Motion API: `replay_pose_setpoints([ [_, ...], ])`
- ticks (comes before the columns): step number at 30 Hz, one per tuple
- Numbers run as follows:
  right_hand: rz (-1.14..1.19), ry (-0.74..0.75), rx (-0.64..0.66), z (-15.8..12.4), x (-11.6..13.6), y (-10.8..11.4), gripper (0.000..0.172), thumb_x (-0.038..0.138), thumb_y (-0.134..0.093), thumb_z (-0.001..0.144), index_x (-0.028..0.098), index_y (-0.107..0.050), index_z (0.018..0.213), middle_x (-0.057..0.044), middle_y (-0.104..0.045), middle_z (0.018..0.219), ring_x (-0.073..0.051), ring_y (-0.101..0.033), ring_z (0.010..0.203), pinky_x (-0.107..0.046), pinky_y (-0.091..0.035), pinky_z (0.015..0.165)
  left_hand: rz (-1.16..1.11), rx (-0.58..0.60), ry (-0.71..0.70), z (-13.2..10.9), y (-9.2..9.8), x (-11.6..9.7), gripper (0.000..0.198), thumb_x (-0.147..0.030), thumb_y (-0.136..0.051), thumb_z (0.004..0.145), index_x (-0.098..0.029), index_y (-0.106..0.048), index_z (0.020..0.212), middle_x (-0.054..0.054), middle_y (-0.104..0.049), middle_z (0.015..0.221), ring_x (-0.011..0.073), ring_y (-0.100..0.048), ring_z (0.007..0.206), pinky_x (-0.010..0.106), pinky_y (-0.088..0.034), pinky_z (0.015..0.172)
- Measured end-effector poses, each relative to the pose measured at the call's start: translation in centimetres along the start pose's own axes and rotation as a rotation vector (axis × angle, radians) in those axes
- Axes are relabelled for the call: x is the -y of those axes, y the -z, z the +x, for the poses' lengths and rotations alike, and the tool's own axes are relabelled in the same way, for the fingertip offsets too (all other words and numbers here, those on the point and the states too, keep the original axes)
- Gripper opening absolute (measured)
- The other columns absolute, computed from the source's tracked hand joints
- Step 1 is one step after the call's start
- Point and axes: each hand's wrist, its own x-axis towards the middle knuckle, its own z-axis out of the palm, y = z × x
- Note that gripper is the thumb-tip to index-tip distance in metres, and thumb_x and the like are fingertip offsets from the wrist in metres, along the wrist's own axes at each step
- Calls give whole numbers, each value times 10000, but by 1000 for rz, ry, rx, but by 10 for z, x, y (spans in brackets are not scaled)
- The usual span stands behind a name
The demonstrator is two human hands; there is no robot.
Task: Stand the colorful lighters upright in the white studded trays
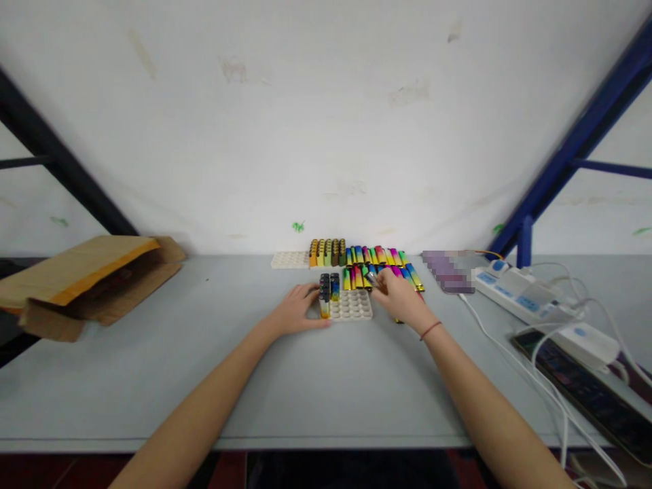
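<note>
My left hand [298, 311] rests on the table against the left edge of a white holed tray [356, 309], fingers curled by several lighters [329, 291] that stand upright in it. My right hand [402, 297] reaches into a row of multicoloured lighters [379, 275] lying flat on the table, its fingers pinched on one of them. A red string circles that wrist. Behind, a second white tray [288, 259] holds a row of orange, green and brown lighters [327, 252], with more rainbow lighters [375, 256] beside them.
An open brown cardboard box [86, 282] lies at the left of the grey table [305, 380]. At the right are white power strips [514, 291], trailing white cables [534, 380] and a dark phone [585, 390]. A white wall stands behind; blue frame bars rise at the right.
</note>
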Motion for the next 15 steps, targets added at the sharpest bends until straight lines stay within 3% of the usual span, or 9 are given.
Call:
replay_pose_setpoints([
  [4, 206, 49, -81, 2, -1, -8, 140, 180, -399, 809, 187, -465, 932, 0, -534, 704, -177, -501, 634, -260, -326, 564, -4, 2, 1, 0, 2, -1, 780, -684, -622, 738, -160, -507, 1303, 153, -479, 1344, 351, -445, 1219, 477, -342, 1062],
  [6, 237, 42, -81, 2, 0, -10, 76, 226, -391, 852, 201, -460, 870, 9, -517, 677, -172, -491, 615, -261, -317, 554, -9, 3, -1, 0, 2, -1, 785, -681, -628, 735, -159, -503, 1308, 155, -480, 1344, 349, -447, 1219, 474, -345, 1059],
  [10, 249, 67, -50, 2, 4, -15, 191, 330, -400, 913, 214, -445, 768, 7, -528, 671, -166, -497, 612, -267, -335, 556, -15, -7, -3, 0, 0, -1, 792, -671, -639, 731, -146, -503, 1309, 162, -483, 1339, 357, -449, 1216, 484, -342, 1058],
  [15, 372, 93, -90, 0, 8, -23, 229, 341, -389, 939, 170, -475, 1065, -53, -607, 891, -191, -582, 791, -294, -432, 692, -29, -29, -6, -1, -1, 0, 793, -681, -637, 722, -159, -507, 1304, 155, -497, 1326, 360, -459, 1203, 497, -346, 1052],
])
